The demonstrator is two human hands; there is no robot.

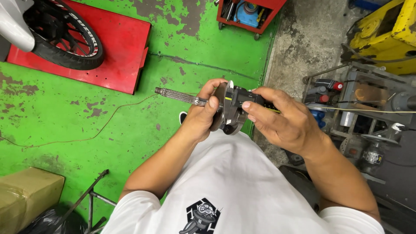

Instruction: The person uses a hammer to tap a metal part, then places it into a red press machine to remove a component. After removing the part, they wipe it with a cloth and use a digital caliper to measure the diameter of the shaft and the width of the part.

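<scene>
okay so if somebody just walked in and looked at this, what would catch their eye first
Probably the two hands at centre: the left hand grips a metal crankshaft whose long shaft points left, while the right hand holds a caliper to it. Next, the bright green floor and the motorcycle wheel on a red platform, upper left.

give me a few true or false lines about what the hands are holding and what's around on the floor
1. The left hand grips a metal part with a long shaft. True.
2. The right hand holds a hammer. False: it holds a caliper against the metal part.
3. The floor under the hands is painted blue. False: it is green, with worn patches.
4. A motorcycle wheel rests on a red platform. True.
5. A cardboard box sits at lower left. True.
</scene>
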